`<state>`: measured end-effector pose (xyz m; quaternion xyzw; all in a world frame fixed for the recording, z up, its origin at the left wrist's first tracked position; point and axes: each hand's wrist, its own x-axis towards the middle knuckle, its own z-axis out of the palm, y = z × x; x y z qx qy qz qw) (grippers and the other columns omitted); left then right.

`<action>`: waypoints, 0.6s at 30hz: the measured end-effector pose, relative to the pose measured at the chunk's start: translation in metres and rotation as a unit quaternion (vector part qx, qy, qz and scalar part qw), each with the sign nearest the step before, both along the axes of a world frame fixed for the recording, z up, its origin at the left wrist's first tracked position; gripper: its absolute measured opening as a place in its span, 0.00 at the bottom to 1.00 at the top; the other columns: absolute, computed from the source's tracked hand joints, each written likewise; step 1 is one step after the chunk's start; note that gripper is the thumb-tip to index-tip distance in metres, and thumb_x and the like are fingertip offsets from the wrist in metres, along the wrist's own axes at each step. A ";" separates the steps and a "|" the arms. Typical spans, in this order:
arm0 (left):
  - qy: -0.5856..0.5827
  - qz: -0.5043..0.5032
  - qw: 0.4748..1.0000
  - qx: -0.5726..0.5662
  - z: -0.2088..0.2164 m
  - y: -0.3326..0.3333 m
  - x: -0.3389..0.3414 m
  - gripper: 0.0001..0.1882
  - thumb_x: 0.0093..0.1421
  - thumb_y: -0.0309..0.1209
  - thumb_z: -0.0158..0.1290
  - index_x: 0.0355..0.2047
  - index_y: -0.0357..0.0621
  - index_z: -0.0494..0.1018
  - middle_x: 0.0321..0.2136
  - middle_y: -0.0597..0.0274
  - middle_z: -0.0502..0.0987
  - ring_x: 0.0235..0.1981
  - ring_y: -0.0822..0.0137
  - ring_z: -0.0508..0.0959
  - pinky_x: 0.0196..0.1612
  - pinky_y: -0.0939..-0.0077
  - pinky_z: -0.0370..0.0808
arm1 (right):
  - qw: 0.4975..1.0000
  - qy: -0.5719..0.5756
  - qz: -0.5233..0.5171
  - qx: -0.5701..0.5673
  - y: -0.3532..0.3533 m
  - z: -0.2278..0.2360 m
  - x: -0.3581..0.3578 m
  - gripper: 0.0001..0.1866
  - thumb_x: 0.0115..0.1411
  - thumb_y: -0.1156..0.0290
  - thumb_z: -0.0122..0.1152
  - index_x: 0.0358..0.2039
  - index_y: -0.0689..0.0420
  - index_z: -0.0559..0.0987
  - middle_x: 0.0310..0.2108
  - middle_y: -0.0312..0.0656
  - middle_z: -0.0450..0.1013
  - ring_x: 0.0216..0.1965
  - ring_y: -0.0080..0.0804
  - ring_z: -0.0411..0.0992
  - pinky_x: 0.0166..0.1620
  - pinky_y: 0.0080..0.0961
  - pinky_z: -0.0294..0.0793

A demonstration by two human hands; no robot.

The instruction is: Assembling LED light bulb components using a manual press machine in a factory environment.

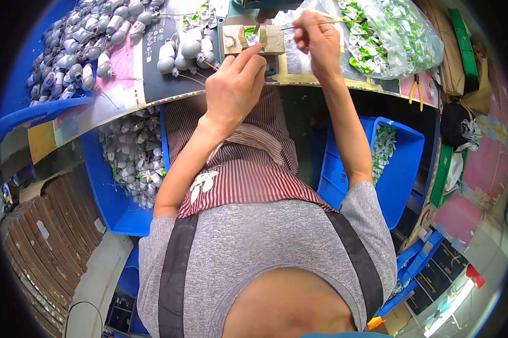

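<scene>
At the far middle of the bench, a small green-and-white piece [252, 38] sits in a pale block fixture [273, 40], under the tip of a machine [265, 14]. My left hand [235, 84] is closed, its fingertips at the fixture's near edge by the piece; what they pinch, if anything, is hidden. Right of the fixture, my right hand [320, 45] is raised and closed around a thin stick [344, 21], which pokes out on both sides of the fist. Several grey rounded parts with thin wires [191, 49] lie just left of the fixture.
A large heap of grey wired parts [68, 56] covers the bench's left. At right are a clear bag of green-and-white pieces [400, 42] and yellow-handled pliers [415, 93] at the edge. Blue bins stand below, left [116, 217] and right [403, 146].
</scene>
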<state>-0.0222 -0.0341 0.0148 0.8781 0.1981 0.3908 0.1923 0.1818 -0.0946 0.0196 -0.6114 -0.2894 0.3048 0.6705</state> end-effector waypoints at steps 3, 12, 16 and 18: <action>0.044 0.008 0.999 0.009 -0.007 0.000 0.000 0.08 0.53 0.25 0.59 0.34 0.47 0.74 0.49 0.67 0.80 0.31 0.62 0.79 0.30 0.68 0.80 | 0.999 0.008 0.034 -0.008 0.011 0.006 -0.028 0.16 0.72 0.59 0.55 0.32 0.57 0.79 0.21 0.31 0.73 0.18 0.13 0.66 0.21 0.11 0.60; 0.065 0.005 0.998 0.007 -0.007 -0.003 -0.001 0.10 0.52 0.25 0.59 0.35 0.46 0.73 0.52 0.66 0.79 0.31 0.61 0.79 0.28 0.67 0.81 | 0.916 -0.398 0.015 -0.053 0.029 -0.004 -0.047 0.13 0.71 0.66 0.53 0.34 0.63 0.78 0.21 0.33 0.73 0.20 0.17 0.69 0.25 0.16 0.69; 0.089 0.012 0.996 0.005 -0.005 -0.002 -0.002 0.09 0.52 0.25 0.59 0.34 0.45 0.73 0.50 0.66 0.80 0.32 0.61 0.79 0.29 0.67 0.80 | 0.995 -0.062 0.062 -0.043 0.032 -0.008 -0.025 0.14 0.70 0.66 0.52 0.31 0.59 0.79 0.20 0.32 0.74 0.19 0.17 0.70 0.22 0.15 0.64; -0.015 -0.024 0.999 -0.038 -0.006 0.003 -0.001 0.06 0.55 0.25 0.59 0.32 0.44 0.74 0.44 0.62 0.82 0.32 0.59 0.79 0.31 0.65 0.79 | 0.995 0.025 0.080 -0.057 0.028 0.001 -0.009 0.19 0.70 0.62 0.52 0.23 0.56 0.79 0.16 0.32 0.72 0.17 0.14 0.67 0.20 0.13 0.58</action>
